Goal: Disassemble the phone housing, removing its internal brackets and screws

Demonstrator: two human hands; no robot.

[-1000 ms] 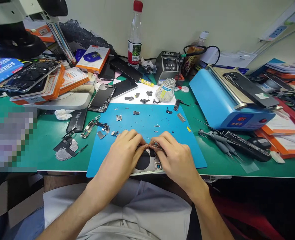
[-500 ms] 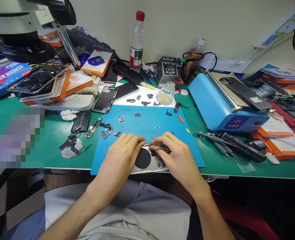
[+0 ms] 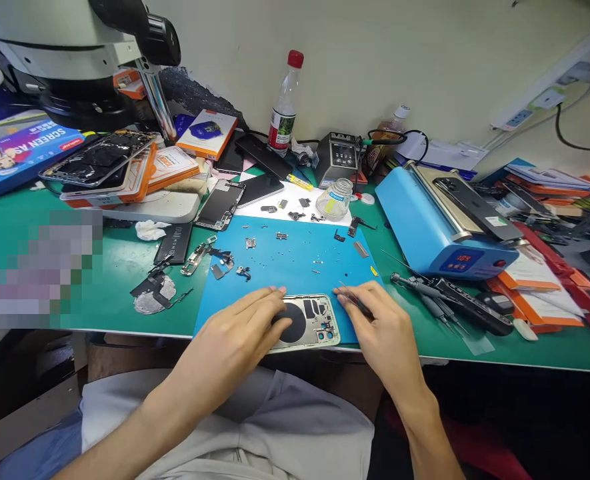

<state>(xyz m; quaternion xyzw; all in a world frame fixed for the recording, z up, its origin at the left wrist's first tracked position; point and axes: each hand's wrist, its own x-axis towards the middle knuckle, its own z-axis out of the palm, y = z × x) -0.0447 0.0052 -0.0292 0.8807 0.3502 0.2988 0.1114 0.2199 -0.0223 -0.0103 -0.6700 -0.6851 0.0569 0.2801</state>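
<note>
A phone back housing [image 3: 319, 340] lies on the blue mat [image 3: 295, 267] near the table's front edge. Its round black pad and camera openings face up. Over its left end my left hand [image 3: 239, 330] is closed, with the thumb on the inner face and the other fingers along the far edge. To the right of the housing, and apart from it, my right hand [image 3: 382, 327] pinches thin dark tweezers [image 3: 357, 302] that point up and left. Small screws and phone parts, among them a small metal module [image 3: 281, 236], are scattered farther up the mat.
At left are a phone battery [image 3: 173, 244], flex cables and stacked boxes under a microscope [image 3: 89, 87]. A glass jar [image 3: 335, 200] stands behind the mat. On the right are a blue heating machine [image 3: 419, 220] with a phone on top and several screwdrivers [image 3: 429, 293].
My right hand has drawn back to the right, off the phone housing, with the tweezers. The housing's camera end now shows. My left hand remains on its left end, and the view has shifted.
</note>
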